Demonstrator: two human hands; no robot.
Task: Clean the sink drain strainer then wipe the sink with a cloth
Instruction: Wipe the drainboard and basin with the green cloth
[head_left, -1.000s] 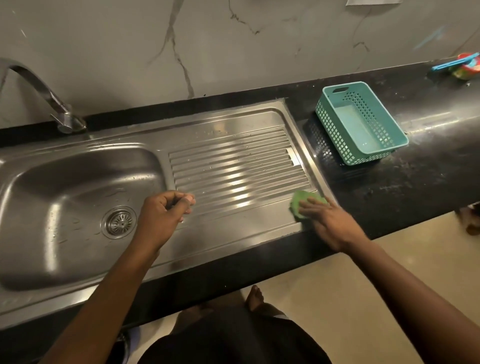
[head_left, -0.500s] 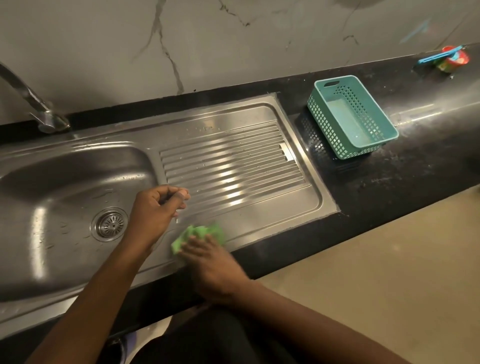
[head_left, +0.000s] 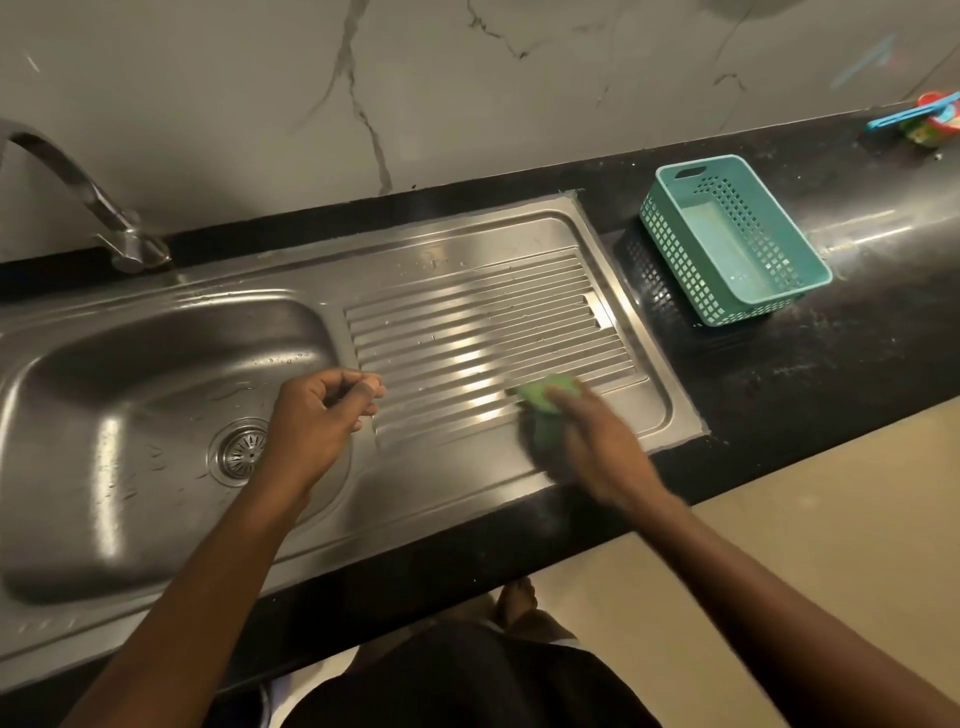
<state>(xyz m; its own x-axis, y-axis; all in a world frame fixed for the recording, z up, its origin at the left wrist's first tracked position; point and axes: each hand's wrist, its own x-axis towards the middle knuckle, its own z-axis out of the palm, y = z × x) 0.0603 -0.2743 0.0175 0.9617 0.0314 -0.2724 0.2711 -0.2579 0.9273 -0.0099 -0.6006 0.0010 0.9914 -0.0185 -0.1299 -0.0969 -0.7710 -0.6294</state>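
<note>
A steel sink (head_left: 156, 364) with a ribbed drainboard (head_left: 483, 322) is set into a black counter. The round drain strainer (head_left: 240, 451) sits in the basin floor, partly covered by my left hand. My left hand (head_left: 317, 415) hovers over the basin's right edge, fingers loosely curled with thumb on forefinger; whether it pinches anything cannot be seen. My right hand (head_left: 597, 447) presses a green cloth (head_left: 545, 397) onto the front right part of the drainboard and is blurred.
A curved tap (head_left: 98, 208) stands at the back left. A teal plastic basket (head_left: 727, 244) sits on the black counter (head_left: 831, 364) right of the sink. Small colourful items (head_left: 930, 122) lie at the far right corner. A marble wall runs behind.
My right hand swept the green cloth from the drainboard's right front corner leftward along the front rim, then back right onto the ribs. My left hand stayed over the basin edge.
</note>
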